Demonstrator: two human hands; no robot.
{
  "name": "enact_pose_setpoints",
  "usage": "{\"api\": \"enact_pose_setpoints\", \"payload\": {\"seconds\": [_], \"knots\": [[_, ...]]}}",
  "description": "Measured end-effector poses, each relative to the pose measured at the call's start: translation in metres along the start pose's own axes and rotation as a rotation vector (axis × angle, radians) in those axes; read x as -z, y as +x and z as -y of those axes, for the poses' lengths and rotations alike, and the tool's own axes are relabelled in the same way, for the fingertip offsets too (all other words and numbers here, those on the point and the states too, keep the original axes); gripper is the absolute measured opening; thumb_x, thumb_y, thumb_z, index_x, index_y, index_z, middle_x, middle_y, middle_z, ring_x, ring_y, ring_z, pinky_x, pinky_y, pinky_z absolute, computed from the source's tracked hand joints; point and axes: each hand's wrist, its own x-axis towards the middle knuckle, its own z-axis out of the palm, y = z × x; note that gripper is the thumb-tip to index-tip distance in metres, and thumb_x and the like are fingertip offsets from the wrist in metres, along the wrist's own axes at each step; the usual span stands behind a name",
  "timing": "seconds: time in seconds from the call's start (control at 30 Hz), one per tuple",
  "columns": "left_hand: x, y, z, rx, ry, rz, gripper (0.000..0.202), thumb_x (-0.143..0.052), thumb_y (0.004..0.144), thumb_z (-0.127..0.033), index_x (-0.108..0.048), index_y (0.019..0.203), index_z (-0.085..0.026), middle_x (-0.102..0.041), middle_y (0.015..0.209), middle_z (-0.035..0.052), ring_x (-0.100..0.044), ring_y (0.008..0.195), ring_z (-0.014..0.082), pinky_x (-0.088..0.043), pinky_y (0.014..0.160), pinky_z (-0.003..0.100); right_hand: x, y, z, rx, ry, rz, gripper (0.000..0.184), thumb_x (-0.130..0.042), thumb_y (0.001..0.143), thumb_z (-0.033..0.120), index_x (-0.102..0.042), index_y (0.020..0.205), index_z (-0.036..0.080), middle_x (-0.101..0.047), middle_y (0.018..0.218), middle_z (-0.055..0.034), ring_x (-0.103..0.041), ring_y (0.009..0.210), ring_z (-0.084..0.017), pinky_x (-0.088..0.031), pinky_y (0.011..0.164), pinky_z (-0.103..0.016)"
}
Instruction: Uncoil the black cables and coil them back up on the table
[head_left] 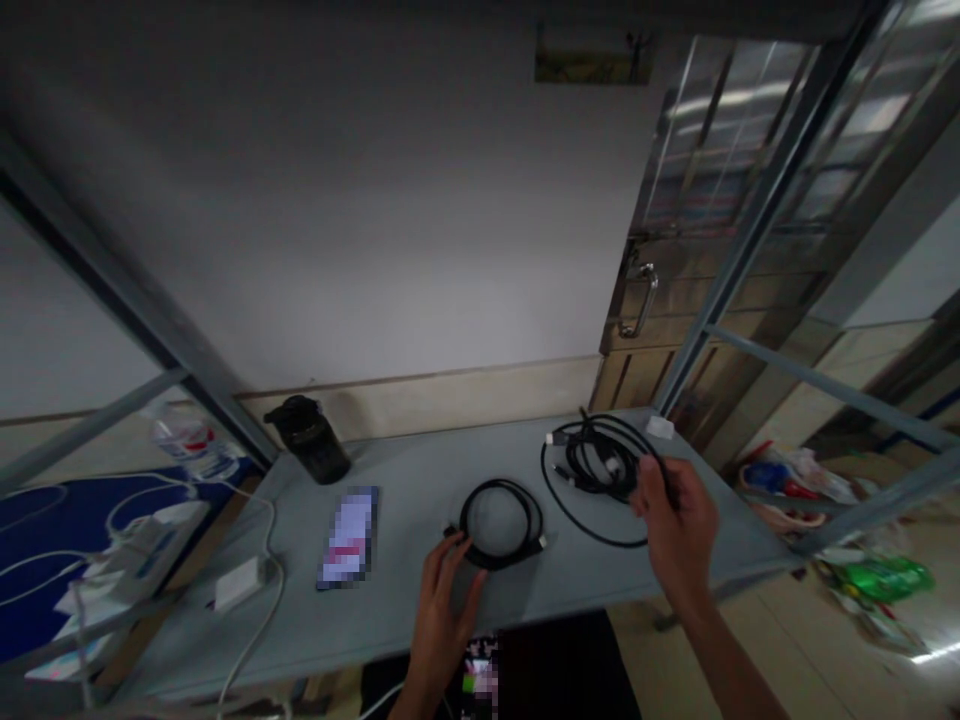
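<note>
A black cable (540, 510) lies on the grey table in a neat round coil with its plug at the lower right. At the coil's left edge is my left hand (444, 605), fingers apart and thumb spread; whether the fingertips touch the cable I cannot tell. My right hand (681, 525) is closed on a strand of a tangled bundle of black cables (592, 465) at the table's right. Light-coloured plug ends show in that bundle, and one wide loop hangs out from it across the tabletop.
A phone (349, 537), a black bottle (309, 440) and a white charger (238, 584) with a white cord occupy the table's (420, 460) left part. Grey metal posts (772, 190) rise at both ends. A small white piece (660, 428) sits at the back right corner.
</note>
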Motion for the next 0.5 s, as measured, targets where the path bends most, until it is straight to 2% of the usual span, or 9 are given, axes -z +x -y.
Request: {"api": "enact_pose_setpoints", "payload": {"seconds": [0.17, 0.23, 0.33, 0.4, 0.5], "knots": [[0.003, -0.019, -0.047, 0.153, -0.248, 0.095, 0.041, -0.066, 0.112, -0.041, -0.070, 0.151, -0.029, -0.071, 0.152, 0.0164, -0.071, 0.142, 0.0359, -0.062, 0.118, 0.057, 0.000, -0.084, -0.009, -0.200, -0.026, 0.159, 0.048, -0.073, 0.104, 0.067, -0.064, 0.089, 0.023, -0.051, 0.062, 0.0060, -0.051, 0.052, -0.012, -0.044, 0.048, -0.022], [0.001, -0.027, -0.068, 0.251, -0.368, 0.084, 0.047, -0.069, 0.110, -0.046, -0.069, 0.154, -0.027, -0.069, 0.157, 0.0178, -0.068, 0.145, 0.0377, -0.058, 0.122, 0.058, 0.001, -0.111, -0.011, -0.274, -0.009, 0.208, 0.050, -0.071, 0.104, 0.069, -0.065, 0.088, 0.023, -0.049, 0.060, 0.0059, -0.050, 0.051, -0.012, -0.044, 0.048, -0.022], [0.002, -0.033, -0.090, 0.405, -0.524, 0.010, 0.055, -0.072, 0.107, -0.053, -0.069, 0.155, -0.025, -0.065, 0.162, 0.0181, -0.067, 0.145, 0.0378, -0.057, 0.122, 0.055, 0.004, -0.139, -0.010, -0.378, 0.035, 0.244, 0.052, -0.072, 0.103, 0.070, -0.065, 0.087, 0.022, -0.048, 0.058, 0.0058, -0.050, 0.051, -0.012, -0.044, 0.049, -0.022], [0.006, -0.033, -0.098, 0.488, -0.603, 0.002, 0.060, -0.076, 0.104, -0.058, -0.071, 0.154, -0.026, -0.065, 0.164, 0.0173, -0.067, 0.146, 0.0379, -0.057, 0.123, 0.053, 0.006, -0.153, -0.007, -0.419, 0.045, 0.235, 0.051, -0.073, 0.103, 0.069, -0.066, 0.088, 0.021, -0.049, 0.060, 0.0053, -0.051, 0.053, -0.012, -0.044, 0.052, -0.021], [0.014, -0.030, -0.104, 0.632, -0.734, -0.009, 0.062, -0.081, 0.100, -0.063, -0.076, 0.148, -0.025, -0.069, 0.161, 0.0164, -0.065, 0.150, 0.0397, -0.055, 0.125, 0.052, 0.011, -0.173, -0.008, -0.373, -0.032, 0.225, 0.048, -0.073, 0.103, 0.069, -0.073, 0.094, 0.022, -0.062, 0.069, 0.0004, -0.062, 0.064, -0.015, -0.053, 0.061, -0.023]]}}
